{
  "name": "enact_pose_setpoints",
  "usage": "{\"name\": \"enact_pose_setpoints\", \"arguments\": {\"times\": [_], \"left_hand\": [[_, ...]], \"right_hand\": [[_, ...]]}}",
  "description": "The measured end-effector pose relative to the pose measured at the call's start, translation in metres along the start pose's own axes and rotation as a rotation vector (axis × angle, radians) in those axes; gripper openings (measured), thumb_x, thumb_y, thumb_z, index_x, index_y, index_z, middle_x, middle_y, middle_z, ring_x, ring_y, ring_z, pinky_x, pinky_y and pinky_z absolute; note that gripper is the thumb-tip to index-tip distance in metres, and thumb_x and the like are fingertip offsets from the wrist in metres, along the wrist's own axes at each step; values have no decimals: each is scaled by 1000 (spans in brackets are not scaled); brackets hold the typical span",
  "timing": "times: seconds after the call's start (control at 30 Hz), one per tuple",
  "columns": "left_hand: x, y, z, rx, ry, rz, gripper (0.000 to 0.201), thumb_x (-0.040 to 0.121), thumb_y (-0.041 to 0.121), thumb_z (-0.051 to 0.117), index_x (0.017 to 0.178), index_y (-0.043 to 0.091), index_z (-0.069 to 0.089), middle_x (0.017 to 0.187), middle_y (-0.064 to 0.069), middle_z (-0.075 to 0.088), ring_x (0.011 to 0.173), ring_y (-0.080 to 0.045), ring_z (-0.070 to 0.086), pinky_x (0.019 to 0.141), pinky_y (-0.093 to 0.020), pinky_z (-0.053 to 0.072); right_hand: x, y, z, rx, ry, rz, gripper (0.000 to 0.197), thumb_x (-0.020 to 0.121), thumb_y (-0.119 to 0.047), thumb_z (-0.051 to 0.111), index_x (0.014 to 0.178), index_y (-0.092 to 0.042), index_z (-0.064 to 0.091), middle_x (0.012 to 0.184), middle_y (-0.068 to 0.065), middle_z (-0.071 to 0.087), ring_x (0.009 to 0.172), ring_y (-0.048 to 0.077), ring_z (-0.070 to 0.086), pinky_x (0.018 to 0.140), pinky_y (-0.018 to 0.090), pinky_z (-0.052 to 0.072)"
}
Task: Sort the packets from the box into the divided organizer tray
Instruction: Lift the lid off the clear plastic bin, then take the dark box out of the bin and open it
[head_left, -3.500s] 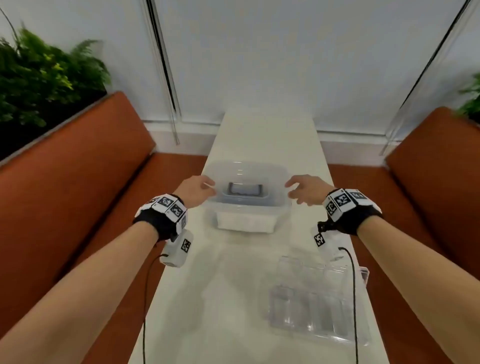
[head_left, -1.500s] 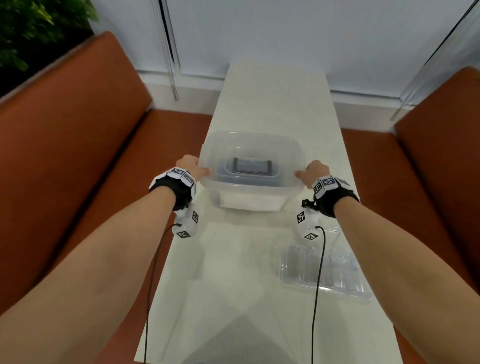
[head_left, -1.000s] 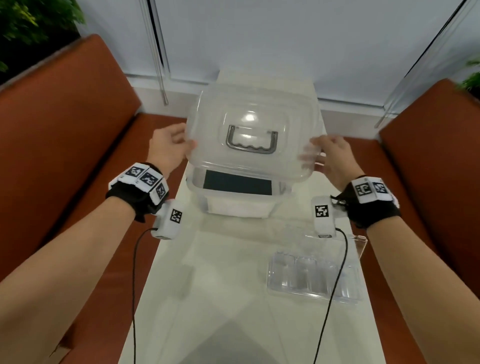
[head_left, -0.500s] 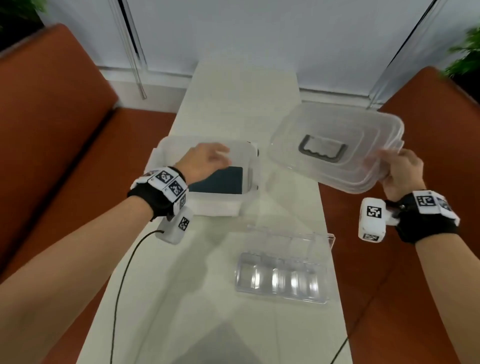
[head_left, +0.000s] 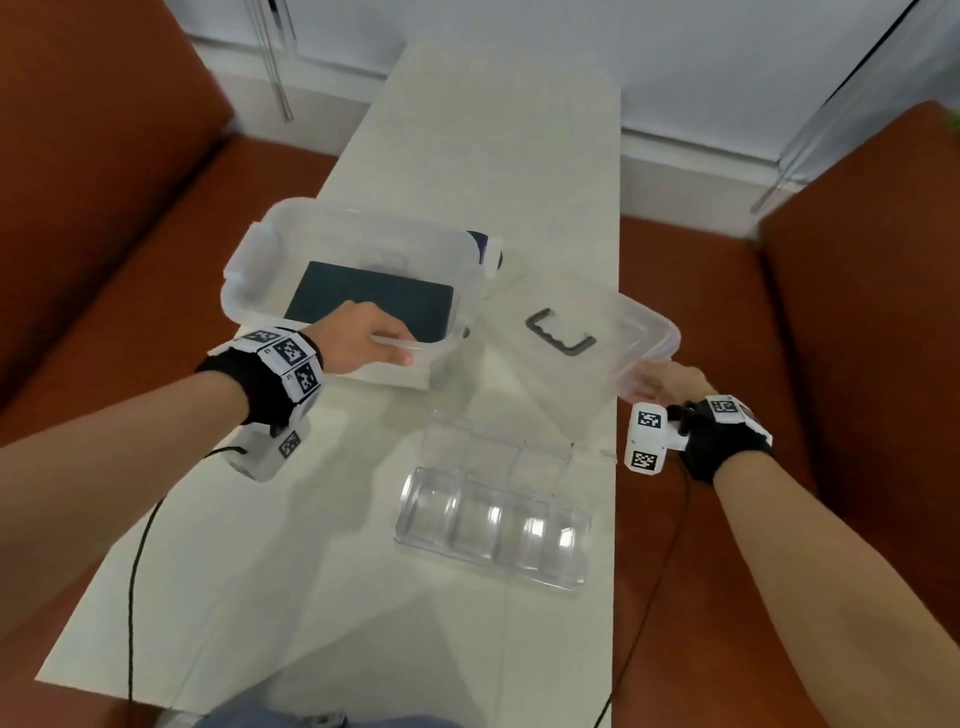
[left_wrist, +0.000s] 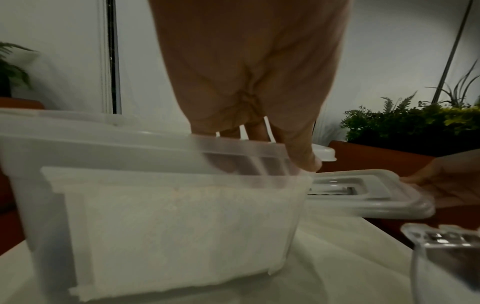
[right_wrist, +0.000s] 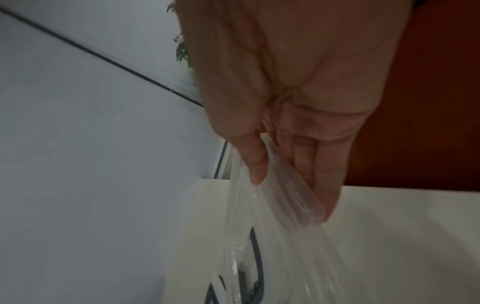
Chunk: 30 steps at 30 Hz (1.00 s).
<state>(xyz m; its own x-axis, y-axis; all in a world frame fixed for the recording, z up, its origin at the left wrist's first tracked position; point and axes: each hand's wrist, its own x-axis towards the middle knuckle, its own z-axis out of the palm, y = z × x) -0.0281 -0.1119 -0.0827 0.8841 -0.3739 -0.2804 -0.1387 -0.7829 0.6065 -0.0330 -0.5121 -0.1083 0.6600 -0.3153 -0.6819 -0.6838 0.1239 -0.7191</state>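
Observation:
A translucent plastic box (head_left: 244, 280) stands open on the white table, with a dark flat packet (head_left: 374, 299) lying in it. My left hand (head_left: 400, 345) grips the box's near rim, fingers inside and thumb outside; the left wrist view shows the fingers (left_wrist: 259, 133) hooked over the box wall (left_wrist: 155, 205). My right hand (head_left: 641, 376) pinches the near right edge of the clear lid (head_left: 571, 312) with its grey handle, which lies low to the right of the box. In the right wrist view, thumb and fingers (right_wrist: 259, 164) clamp the lid (right_wrist: 259, 236). The clear divided organizer tray (head_left: 493, 525) sits open nearer me.
Orange-brown benches (head_left: 104, 182) flank the narrow table (head_left: 493, 130) on both sides. A small white and dark object (head_left: 488, 249) sits behind the box's right corner. Black cables (head_left: 135, 571) trail from both wrists. Plants (left_wrist: 415, 123) stand behind the right bench.
Both hands lifted the lid off the box. My right hand carried it right and lowered it toward the table. My left hand moved from over the packet to the box's near rim.

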Motion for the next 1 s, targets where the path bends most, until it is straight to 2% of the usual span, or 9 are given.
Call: {"name": "enact_pose_setpoints", "arguments": {"times": [0.1,0.23,0.33,0.47,0.57,0.6,0.7,0.87,1.0], "left_hand": [[-2,1,2,-12,37,0,26,86,32,71,107,17,74,109,5,71,104,-12,60,93,-23,37],[-4,2,4,-13,55,-5,28,86,31,70,109,16,73,110,6,70,104,-11,59,94,-23,37],[-3,3,5,1,52,3,29,87,31,69,110,14,72,110,5,69,101,-10,58,92,-22,36],[-3,2,5,24,57,0,31,88,32,68,112,14,71,107,9,66,98,-8,56,90,-22,35],[-2,1,5,34,66,0,31,87,33,68,112,15,71,104,13,64,97,-6,55,89,-21,33],[-2,1,6,32,70,-2,31,87,33,68,113,15,71,103,14,63,98,-6,55,89,-21,33],[-2,0,7,31,79,-6,32,87,33,68,114,15,71,105,14,63,98,-6,54,90,-21,33],[-2,-1,9,9,102,-24,35,86,33,69,116,15,70,111,10,64,101,-5,52,91,-21,32],[-3,-1,9,7,100,-20,34,87,34,68,116,16,70,112,10,65,101,-6,54,91,-20,33]], "right_hand": [[10,5,-5,-264,-78,13,43,93,-15,55,131,4,49,130,22,57,104,31,61,79,35,51],[18,19,-16,-507,-41,90,31,81,-23,72,101,1,67,89,14,73,77,25,65,62,27,46],[22,34,-13,-548,-78,137,32,86,-24,69,102,4,64,90,17,71,69,24,63,59,27,45],[23,46,-7,-651,-72,108,31,92,-16,62,106,11,61,85,18,66,70,26,61,72,35,50],[26,39,-5,-753,-11,48,25,90,-9,61,104,12,62,75,17,65,55,22,55,53,30,45],[28,35,-5,-809,33,1,24,90,-7,61,104,11,63,80,18,66,60,24,59,54,31,50],[36,26,0,-1058,111,-208,30,92,-14,59,118,2,59,114,20,64,100,31,63,88,38,53],[50,36,7,-1365,-202,-307,72,86,-26,68,148,-29,31,146,19,34,126,33,47,100,36,42],[57,44,9,-1446,-181,-354,80,82,-28,73,148,-33,29,144,20,33,127,34,44,103,38,42]]}}
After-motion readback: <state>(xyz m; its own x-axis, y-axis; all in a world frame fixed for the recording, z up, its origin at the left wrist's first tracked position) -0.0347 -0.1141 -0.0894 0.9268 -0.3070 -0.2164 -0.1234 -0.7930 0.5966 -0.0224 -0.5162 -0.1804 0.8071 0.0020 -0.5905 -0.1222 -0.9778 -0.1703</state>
